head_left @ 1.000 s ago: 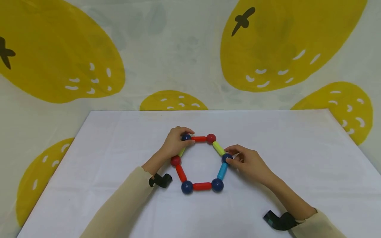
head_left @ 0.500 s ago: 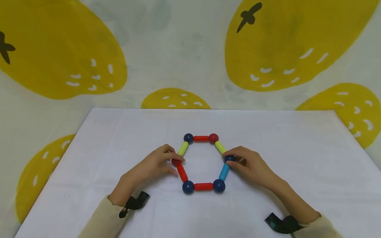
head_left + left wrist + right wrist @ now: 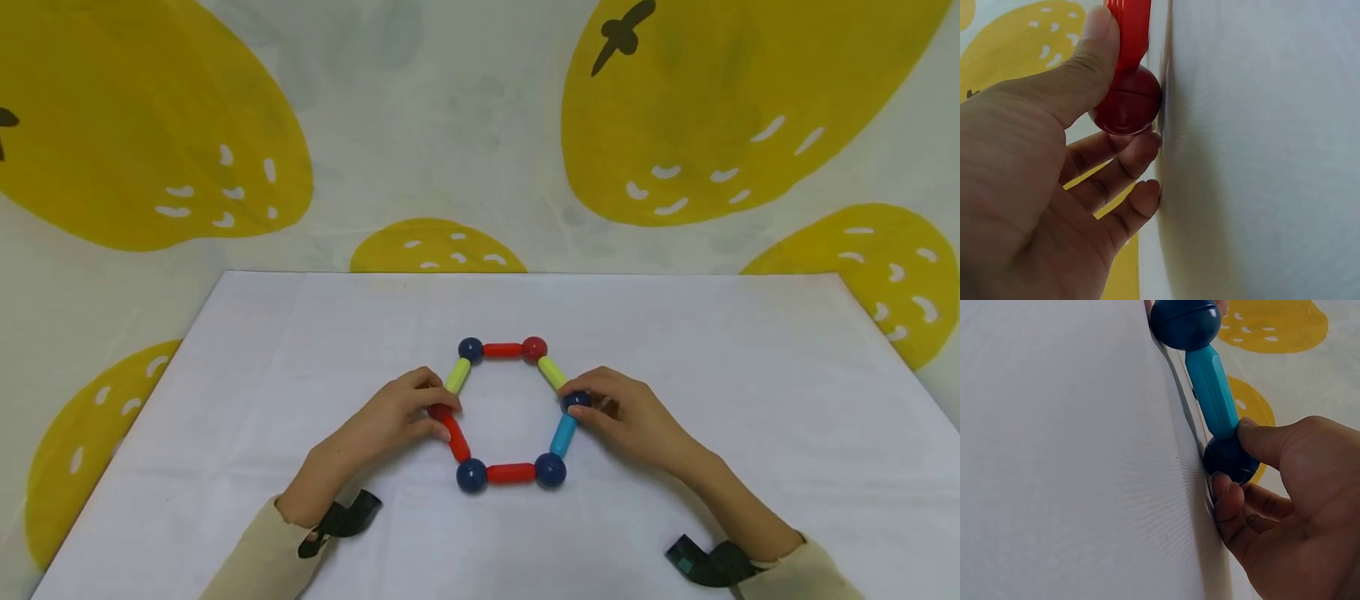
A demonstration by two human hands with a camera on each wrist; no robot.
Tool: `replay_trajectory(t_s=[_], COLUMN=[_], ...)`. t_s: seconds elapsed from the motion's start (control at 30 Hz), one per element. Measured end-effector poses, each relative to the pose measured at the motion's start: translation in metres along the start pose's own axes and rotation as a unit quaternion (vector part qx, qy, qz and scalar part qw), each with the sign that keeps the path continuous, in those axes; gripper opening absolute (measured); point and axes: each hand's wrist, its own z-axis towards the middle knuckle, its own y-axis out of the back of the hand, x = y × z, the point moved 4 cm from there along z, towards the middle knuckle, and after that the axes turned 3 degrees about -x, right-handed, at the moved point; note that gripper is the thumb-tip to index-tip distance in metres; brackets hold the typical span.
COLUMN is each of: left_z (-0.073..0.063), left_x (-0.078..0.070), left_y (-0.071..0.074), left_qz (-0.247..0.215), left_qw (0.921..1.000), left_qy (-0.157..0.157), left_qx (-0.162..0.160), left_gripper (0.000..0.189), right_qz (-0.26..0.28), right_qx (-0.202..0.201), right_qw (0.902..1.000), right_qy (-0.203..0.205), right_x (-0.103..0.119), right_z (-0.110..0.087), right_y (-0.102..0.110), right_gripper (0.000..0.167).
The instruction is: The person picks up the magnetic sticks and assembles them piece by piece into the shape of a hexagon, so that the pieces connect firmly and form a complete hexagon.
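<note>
A ring of coloured rods and balls, six-sided in outline, lies flat on the white tabletop. My left hand pinches the red ball at the ring's left corner, its thumb against the red rod beside it. Across the ring, my right hand holds the dark blue ball at the right corner between thumb and fingers. From that ball a light blue rod runs to the near-right blue ball. A yellow-green rod leads from it to the far red ball.
The ring's far-left corner is a blue ball, its near-left one another blue ball. Behind the white tabletop hangs a cloth with yellow fruit prints. Black bands with a curved piece sit at both wrists.
My left hand has left the far-left blue ball, come nearer along the ring, and closed its thumb in on the left red ball. My right hand stays at its blue ball.
</note>
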Motion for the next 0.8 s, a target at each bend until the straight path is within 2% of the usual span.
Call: replay_trajectory(t_s=[0.23,0.37,0.47,0.57,0.63,0.7,0.8], left_z=[-0.001,-0.004,-0.012,-0.021,-0.025,-0.027,-0.026], left_x=[0.002,-0.007,-0.026,-0.047,-0.055,-0.057,-0.057], left_y=[-0.001,0.002,0.004,-0.002,-0.01,-0.017,-0.024], left_qz=[-0.01,0.063,0.121,0.139,0.137,0.138,0.13], left_qw=[1.0,0.9978,0.9913,0.9853,0.9829,0.9823,0.9852], left_qy=[0.0,-0.008,-0.044,-0.099,-0.122,-0.122,-0.105], left_qx=[0.001,-0.018,-0.027,-0.006,0.016,0.032,0.039], left_gripper=[0.028,0.035,0.041,0.04,0.038,0.036,0.033], right_qz=[-0.014,-0.055,-0.075,-0.09,-0.105,-0.117,-0.112], right_qx=[0.005,-0.01,-0.005,0.023,0.042,0.056,0.063], right_qw=[0.9998,0.9984,0.9963,0.992,0.9886,0.9868,0.9873], right_qy=[-0.014,0.002,0.041,0.085,0.1,0.098,0.093], right_x=[0.002,0.018,0.041,0.064,0.072,0.073,0.07], right_z=[0.001,-0.006,-0.016,-0.026,-0.03,-0.032,-0.034], right_y=[0.0,0.002,-0.001,-0.008,-0.014,-0.019,-0.023], right_gripper=[0.028,0.032,0.039,0.041,0.039,0.034,0.028])
